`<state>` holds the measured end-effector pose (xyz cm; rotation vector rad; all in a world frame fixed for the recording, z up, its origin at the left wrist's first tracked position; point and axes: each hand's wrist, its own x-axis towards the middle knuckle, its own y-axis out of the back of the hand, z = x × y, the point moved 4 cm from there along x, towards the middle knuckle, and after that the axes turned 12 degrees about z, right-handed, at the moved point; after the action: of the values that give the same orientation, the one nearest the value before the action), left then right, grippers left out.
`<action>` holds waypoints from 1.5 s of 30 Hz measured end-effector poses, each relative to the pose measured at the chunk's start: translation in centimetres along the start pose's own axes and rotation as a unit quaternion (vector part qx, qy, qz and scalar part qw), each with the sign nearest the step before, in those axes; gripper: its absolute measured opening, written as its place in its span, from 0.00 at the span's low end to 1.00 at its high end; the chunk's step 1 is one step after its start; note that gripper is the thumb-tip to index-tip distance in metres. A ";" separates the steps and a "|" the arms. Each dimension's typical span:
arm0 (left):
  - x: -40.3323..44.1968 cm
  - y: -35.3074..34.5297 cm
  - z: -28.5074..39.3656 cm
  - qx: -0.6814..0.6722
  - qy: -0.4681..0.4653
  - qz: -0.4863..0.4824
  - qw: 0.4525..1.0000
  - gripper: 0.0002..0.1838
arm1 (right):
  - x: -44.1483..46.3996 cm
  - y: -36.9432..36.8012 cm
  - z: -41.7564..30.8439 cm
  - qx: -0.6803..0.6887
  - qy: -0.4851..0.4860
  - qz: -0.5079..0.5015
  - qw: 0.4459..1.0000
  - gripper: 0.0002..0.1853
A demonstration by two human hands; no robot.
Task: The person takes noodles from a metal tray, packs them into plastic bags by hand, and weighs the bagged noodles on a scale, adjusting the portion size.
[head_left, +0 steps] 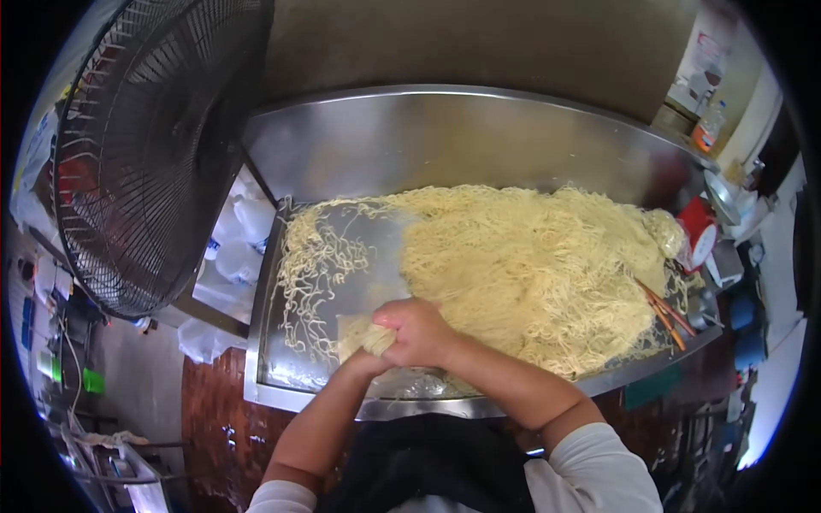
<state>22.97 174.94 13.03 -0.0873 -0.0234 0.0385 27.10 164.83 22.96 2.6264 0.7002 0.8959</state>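
Note:
A wide heap of pale yellow noodles [513, 265] covers much of the steel table [376, 224], with looser strands [312, 256] at its left. Near the front edge, my right hand [417, 332] is closed around the upper part of a clear plastic bag of noodles [355, 336]. Below it and partly covered, my left hand [369, 362] is against the same bag; its fingers are mostly hidden. Clear plastic [421, 385] lies by the front rim, just under my right hand.
A large black fan [150, 154] stands at the left, beside white plastic bags [238, 261]. At the table's right are wooden chopsticks [663, 312], a filled plastic bag [665, 232] and a red scale [699, 231]. A bottle [708, 128] stands at the back right.

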 end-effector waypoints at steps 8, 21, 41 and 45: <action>0.5 0.5 2.3 -0.113 0.206 0.068 0.970 0.22 | -5.4 5.6 4.2 -0.167 -0.161 -0.101 0.967 0.25; -2.1 11.1 3.5 0.673 0.142 -0.172 0.706 0.23 | -2.4 20.6 9.7 -0.428 -0.274 -0.055 0.860 0.24; -0.5 6.4 -2.6 0.143 -0.034 0.012 0.989 0.34 | 2.3 -3.5 -0.8 -0.030 0.098 -0.030 0.994 0.12; -0.3 3.6 2.0 0.090 0.187 0.030 0.978 0.27 | 0.3 -1.1 2.5 -0.008 -0.061 -0.041 0.997 0.18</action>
<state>22.51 178.66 14.69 0.0876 0.3589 0.0835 28.46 165.70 20.74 2.5927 0.7588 0.7082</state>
